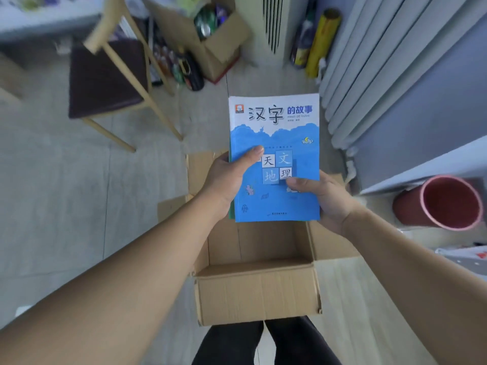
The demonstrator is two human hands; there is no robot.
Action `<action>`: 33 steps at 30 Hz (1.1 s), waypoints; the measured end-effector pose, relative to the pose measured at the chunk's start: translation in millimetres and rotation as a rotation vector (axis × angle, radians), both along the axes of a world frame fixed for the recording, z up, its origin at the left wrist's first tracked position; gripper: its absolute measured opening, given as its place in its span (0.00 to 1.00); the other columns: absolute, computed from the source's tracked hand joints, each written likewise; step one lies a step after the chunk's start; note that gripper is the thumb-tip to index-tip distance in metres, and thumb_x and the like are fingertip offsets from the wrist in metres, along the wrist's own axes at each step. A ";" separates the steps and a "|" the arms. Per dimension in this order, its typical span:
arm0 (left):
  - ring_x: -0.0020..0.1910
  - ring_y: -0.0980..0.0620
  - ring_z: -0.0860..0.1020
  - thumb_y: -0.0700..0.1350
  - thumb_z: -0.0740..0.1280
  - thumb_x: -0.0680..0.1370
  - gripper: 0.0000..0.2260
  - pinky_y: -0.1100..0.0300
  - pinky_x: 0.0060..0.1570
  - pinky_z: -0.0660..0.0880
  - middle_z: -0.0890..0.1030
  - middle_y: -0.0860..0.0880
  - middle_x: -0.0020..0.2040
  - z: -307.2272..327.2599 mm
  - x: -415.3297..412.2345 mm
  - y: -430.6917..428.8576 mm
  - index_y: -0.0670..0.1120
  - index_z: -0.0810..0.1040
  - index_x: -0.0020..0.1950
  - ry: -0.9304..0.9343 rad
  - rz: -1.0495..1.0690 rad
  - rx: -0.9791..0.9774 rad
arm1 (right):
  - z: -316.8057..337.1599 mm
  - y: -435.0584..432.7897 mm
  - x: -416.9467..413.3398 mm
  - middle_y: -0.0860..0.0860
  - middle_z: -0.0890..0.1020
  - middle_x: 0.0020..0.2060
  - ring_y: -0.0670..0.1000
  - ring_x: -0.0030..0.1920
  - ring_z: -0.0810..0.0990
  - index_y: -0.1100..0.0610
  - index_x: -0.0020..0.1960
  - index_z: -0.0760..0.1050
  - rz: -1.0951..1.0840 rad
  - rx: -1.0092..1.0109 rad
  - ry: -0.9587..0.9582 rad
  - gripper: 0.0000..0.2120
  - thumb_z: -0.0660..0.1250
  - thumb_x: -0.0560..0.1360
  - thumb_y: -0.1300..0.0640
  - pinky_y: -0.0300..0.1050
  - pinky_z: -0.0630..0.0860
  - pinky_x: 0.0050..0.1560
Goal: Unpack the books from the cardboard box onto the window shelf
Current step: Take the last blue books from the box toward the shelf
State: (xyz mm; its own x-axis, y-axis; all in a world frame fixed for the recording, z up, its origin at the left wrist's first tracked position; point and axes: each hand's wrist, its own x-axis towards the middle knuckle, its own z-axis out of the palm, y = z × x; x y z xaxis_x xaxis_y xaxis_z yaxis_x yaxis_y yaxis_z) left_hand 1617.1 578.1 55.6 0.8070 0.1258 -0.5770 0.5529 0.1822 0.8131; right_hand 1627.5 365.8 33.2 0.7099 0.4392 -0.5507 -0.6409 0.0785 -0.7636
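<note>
Both hands hold a stack of books [276,127] above the open cardboard box [258,293]; the top book has a blue and white cover with Chinese characters, and a green one shows under its left edge. My left hand [229,177] grips the stack's left edge, thumb on the cover. My right hand [326,198] grips the lower right corner, thumb on top. The box stands on the floor in front of my legs, and the part of its inside that shows holds nothing. The white window shelf [427,167] runs along the right.
A wooden chair [105,75] with a dark seat stands at the left. Another cardboard box [208,35] full of items and several bottles sit at the back. A white radiator and grey curtain [374,61] are behind the books. A red bin [442,204] lies at the right.
</note>
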 end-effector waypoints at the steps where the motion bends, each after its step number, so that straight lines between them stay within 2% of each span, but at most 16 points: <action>1: 0.46 0.47 0.89 0.57 0.77 0.71 0.15 0.55 0.39 0.84 0.90 0.48 0.50 24.4 5.0 -2.0 0.50 0.87 0.53 -0.042 -0.002 0.001 | 23.2 -1.7 5.1 0.54 0.85 0.65 0.61 0.64 0.84 0.53 0.70 0.78 -0.018 -0.005 -0.037 0.24 0.73 0.75 0.57 0.63 0.80 0.64; 3: 0.47 0.47 0.89 0.55 0.77 0.72 0.13 0.55 0.39 0.84 0.90 0.48 0.50 69.9 13.6 -5.1 0.51 0.87 0.52 -0.127 0.003 -0.004 | 68.7 -3.0 13.9 0.53 0.87 0.62 0.59 0.61 0.86 0.52 0.67 0.81 -0.047 -0.002 -0.099 0.21 0.74 0.74 0.56 0.60 0.83 0.59; 6: 0.47 0.45 0.89 0.53 0.78 0.74 0.10 0.54 0.39 0.85 0.90 0.47 0.51 134.1 21.8 -7.7 0.50 0.88 0.51 -0.241 0.001 -0.023 | 132.7 -4.6 20.7 0.48 0.90 0.49 0.54 0.50 0.89 0.48 0.54 0.85 -0.122 0.035 -0.196 0.09 0.73 0.74 0.52 0.52 0.86 0.47; 9: 0.48 0.46 0.89 0.49 0.76 0.77 0.06 0.53 0.40 0.84 0.90 0.47 0.52 191.1 25.0 -12.3 0.51 0.88 0.52 -0.368 -0.051 -0.068 | 192.1 -6.6 14.7 0.47 0.88 0.39 0.50 0.40 0.89 0.56 0.60 0.80 -0.211 0.056 -0.253 0.17 0.71 0.75 0.49 0.49 0.85 0.42; 10: 0.48 0.47 0.89 0.49 0.75 0.78 0.06 0.54 0.40 0.84 0.90 0.47 0.52 209.3 24.8 -14.8 0.50 0.87 0.54 -0.401 -0.066 -0.085 | 212.6 -7.5 10.0 0.47 0.88 0.37 0.49 0.37 0.88 0.57 0.60 0.80 -0.240 0.050 -0.287 0.17 0.71 0.76 0.49 0.48 0.84 0.40; 12: 0.48 0.46 0.89 0.49 0.75 0.79 0.08 0.54 0.39 0.84 0.90 0.47 0.52 244.6 22.2 -22.0 0.49 0.87 0.55 -0.446 -0.115 -0.119 | 252.4 -10.0 -4.1 0.46 0.87 0.35 0.49 0.35 0.88 0.54 0.52 0.85 -0.301 0.005 -0.375 0.12 0.72 0.75 0.46 0.45 0.84 0.36; 14: 0.48 0.45 0.89 0.49 0.74 0.79 0.07 0.53 0.39 0.85 0.90 0.46 0.53 276.6 17.6 -34.4 0.48 0.87 0.55 -0.504 -0.195 -0.151 | 288.4 -15.5 -23.6 0.45 0.87 0.36 0.47 0.37 0.88 0.48 0.45 0.88 -0.386 -0.107 -0.461 0.12 0.75 0.70 0.40 0.43 0.83 0.35; 17: 0.51 0.42 0.88 0.49 0.75 0.79 0.10 0.47 0.45 0.86 0.89 0.44 0.55 315.6 6.3 -60.3 0.46 0.87 0.58 -0.594 -0.283 -0.194 | 327.8 -31.4 -55.7 0.43 0.89 0.39 0.44 0.39 0.87 0.42 0.44 0.89 -0.523 -0.219 -0.555 0.13 0.78 0.64 0.36 0.42 0.83 0.38; 20: 0.48 0.44 0.89 0.48 0.75 0.79 0.06 0.51 0.40 0.85 0.90 0.46 0.51 345.8 -13.5 -91.9 0.48 0.88 0.52 -0.642 -0.425 -0.243 | 355.8 -54.3 -97.4 0.41 0.86 0.32 0.43 0.34 0.85 0.40 0.39 0.88 -0.702 -0.277 -0.604 0.07 0.79 0.65 0.39 0.40 0.82 0.35; 22: 0.46 0.43 0.89 0.49 0.75 0.79 0.07 0.53 0.38 0.85 0.90 0.45 0.50 361.0 -32.1 -117.6 0.47 0.88 0.53 -0.644 -0.500 -0.277 | 370.8 -74.0 -129.9 0.42 0.86 0.31 0.45 0.34 0.84 0.43 0.40 0.88 -0.808 -0.315 -0.625 0.06 0.79 0.67 0.42 0.41 0.83 0.35; 25: 0.43 0.42 0.89 0.50 0.77 0.77 0.11 0.53 0.35 0.84 0.90 0.43 0.49 381.9 -68.1 -158.5 0.44 0.87 0.54 -0.633 -0.607 -0.328 | 392.2 -104.3 -183.1 0.46 0.87 0.34 0.50 0.37 0.84 0.51 0.45 0.87 -0.947 -0.380 -0.637 0.12 0.79 0.67 0.44 0.44 0.85 0.37; 29: 0.41 0.42 0.89 0.52 0.78 0.76 0.07 0.52 0.33 0.84 0.90 0.43 0.47 406.0 -120.0 -210.1 0.50 0.89 0.46 -0.617 -0.760 -0.374 | 416.1 -140.7 -256.4 0.51 0.87 0.37 0.50 0.36 0.87 0.48 0.40 0.89 -1.099 -0.437 -0.655 0.10 0.79 0.65 0.43 0.47 0.85 0.36; 33: 0.43 0.39 0.89 0.55 0.80 0.73 0.17 0.49 0.36 0.84 0.90 0.42 0.49 424.9 -180.0 -262.3 0.46 0.85 0.56 -0.630 -0.904 -0.424 | 430.5 -175.3 -335.0 0.56 0.90 0.44 0.56 0.41 0.87 0.47 0.43 0.89 -1.245 -0.477 -0.665 0.13 0.80 0.64 0.42 0.54 0.87 0.43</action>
